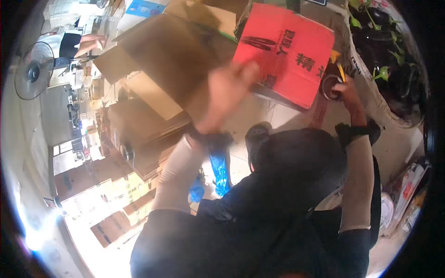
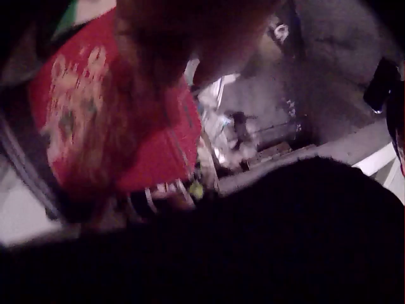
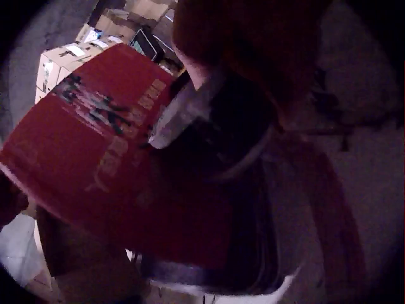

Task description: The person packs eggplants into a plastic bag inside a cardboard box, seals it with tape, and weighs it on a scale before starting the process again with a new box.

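Observation:
A red carton with black printed characters lies in front of the person, its near edge over a dark-rimmed support. The left hand is blurred over the carton's left edge and holds nothing visible; in the left wrist view its dark fingers overlap the red face. Beside the carton's right edge, the right hand grips a roll of tape, with a narrow yellow strip showing at the fingers. The right wrist view shows the tape roll close over the red surface, partly hidden in shadow.
Flattened brown cardboard and a stack of cartons stand at the left. A pale sack of eggplants stands at the right. Further left are a fan and another person's arm. Blue shoe covers show below.

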Available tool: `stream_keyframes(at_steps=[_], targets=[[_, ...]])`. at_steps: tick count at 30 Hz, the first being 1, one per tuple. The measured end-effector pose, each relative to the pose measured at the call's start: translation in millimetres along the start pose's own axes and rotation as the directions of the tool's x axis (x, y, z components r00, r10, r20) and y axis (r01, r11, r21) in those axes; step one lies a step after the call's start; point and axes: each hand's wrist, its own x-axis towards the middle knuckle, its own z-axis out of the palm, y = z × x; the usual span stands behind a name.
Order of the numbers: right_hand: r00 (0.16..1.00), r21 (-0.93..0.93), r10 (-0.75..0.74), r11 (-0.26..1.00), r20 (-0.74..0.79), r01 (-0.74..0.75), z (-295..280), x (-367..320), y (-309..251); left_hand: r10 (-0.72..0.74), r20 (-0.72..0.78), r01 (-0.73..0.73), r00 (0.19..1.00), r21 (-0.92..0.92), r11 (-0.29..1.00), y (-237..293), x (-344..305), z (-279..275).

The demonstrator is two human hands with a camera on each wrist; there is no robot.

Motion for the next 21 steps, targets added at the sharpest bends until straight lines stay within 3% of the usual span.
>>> stream_keyframes(at_steps=[1, 2, 3, 4, 5, 6, 8, 10, 12, 14, 15, 17, 18, 20, 21], targets=[[0.957, -0.327, -0.278, 0.900, 0.083, 0.289, -14, 23, 18, 0.129, -0.191, -0.175, 0.973, -0.246, 0.953, -22, 46, -6], [0.865, -0.425, -0.492, 0.766, 0.094, 0.482, -13, 33, 24, 0.188, -0.386, -0.360, 0.903, -0.444, 0.820, -44, 86, -4], [0.734, -0.519, -0.667, 0.585, 0.131, 0.624, -13, 39, 34, 0.172, -0.337, -0.328, 0.926, -0.489, 0.808, -38, 103, -2], [0.779, -0.527, -0.602, 0.611, 0.175, 0.591, -14, 47, 60, 0.157, -0.281, -0.290, 0.947, -0.535, 0.794, -31, 115, 7], [0.988, -0.309, -0.125, 0.940, 0.087, 0.146, -8, 37, 16, 0.417, -0.222, -0.461, 0.882, -0.591, 0.661, -8, 102, 7], [0.993, -0.325, -0.099, 0.939, 0.070, 0.116, -10, 37, -6, 0.364, -0.229, -0.418, 0.903, -0.665, 0.618, -16, 117, 16], [0.968, -0.211, 0.174, 0.968, 0.184, -0.134, -9, 27, -24, 0.329, -0.208, -0.383, 0.921, -0.640, 0.667, -15, 112, 16], [0.950, -0.413, 0.281, 0.888, 0.133, -0.205, 7, -7, -7, 0.412, -0.235, -0.466, 0.880, -0.593, 0.657, -18, 121, 18], [0.928, -0.304, 0.311, 0.922, 0.204, -0.242, 30, -67, -11, 0.372, -0.232, -0.430, 0.899, -0.635, 0.642, -19, 122, 20], [0.983, -0.158, 0.175, 0.974, 0.060, -0.164, 59, -115, -57, 0.259, -0.173, -0.310, 0.950, -0.606, 0.733, -15, 116, 16], [0.983, -0.155, 0.179, 0.973, 0.049, -0.170, 73, -123, -50, 0.268, -0.165, -0.312, 0.949, -0.604, 0.733, -15, 114, 18], [0.994, 0.035, 0.091, 0.995, -0.059, -0.089, 113, -133, -20, 0.063, -0.227, -0.186, 0.972, -0.575, 0.797, -18, 111, 19], [0.993, 0.045, 0.094, 0.995, -0.072, -0.091, 123, -136, -22, 0.073, -0.220, -0.188, 0.973, -0.565, 0.803, -13, 102, 19], [0.944, -0.322, 0.004, 0.940, -0.330, -0.117, 135, -137, -26, -0.014, 0.056, 0.054, 0.998, -0.834, 0.550, -7, 75, 20], [0.944, -0.319, 0.001, 0.941, -0.330, -0.112, 140, -131, -21, -0.067, 0.127, 0.144, 0.990, -0.898, 0.416, -6, 63, 29]])
